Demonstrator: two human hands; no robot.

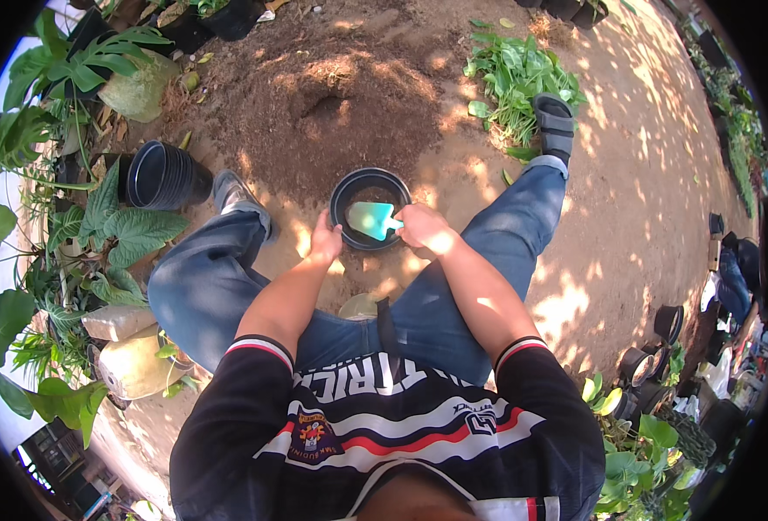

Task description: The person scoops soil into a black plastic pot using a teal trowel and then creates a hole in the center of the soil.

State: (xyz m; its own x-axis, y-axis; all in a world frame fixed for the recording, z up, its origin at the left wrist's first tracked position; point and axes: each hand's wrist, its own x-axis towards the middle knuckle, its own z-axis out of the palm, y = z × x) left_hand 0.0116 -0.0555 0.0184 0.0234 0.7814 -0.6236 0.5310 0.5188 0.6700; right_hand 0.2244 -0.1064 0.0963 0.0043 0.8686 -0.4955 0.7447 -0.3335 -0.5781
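A round black plastic pot (356,180) stands on the ground between my legs, with some brown soil visible inside. My left hand (327,236) rests against the pot's left rim, thumb at the edge. In my right hand (421,228) is the handle of a turquoise hand trowel (371,220), whose blade lies over the pot's opening. Just beyond the pot spreads a mound of loose brown soil (358,111) with a hollow in it.
A stack of black nursery pots (156,174) lies tilted beside my left foot. Leafy cuttings (520,78) are heaped by my right foot. Potted plants and a stone block (118,322) line the left side. More black pots (669,323) sit at the far right, near a partly visible person (735,280).
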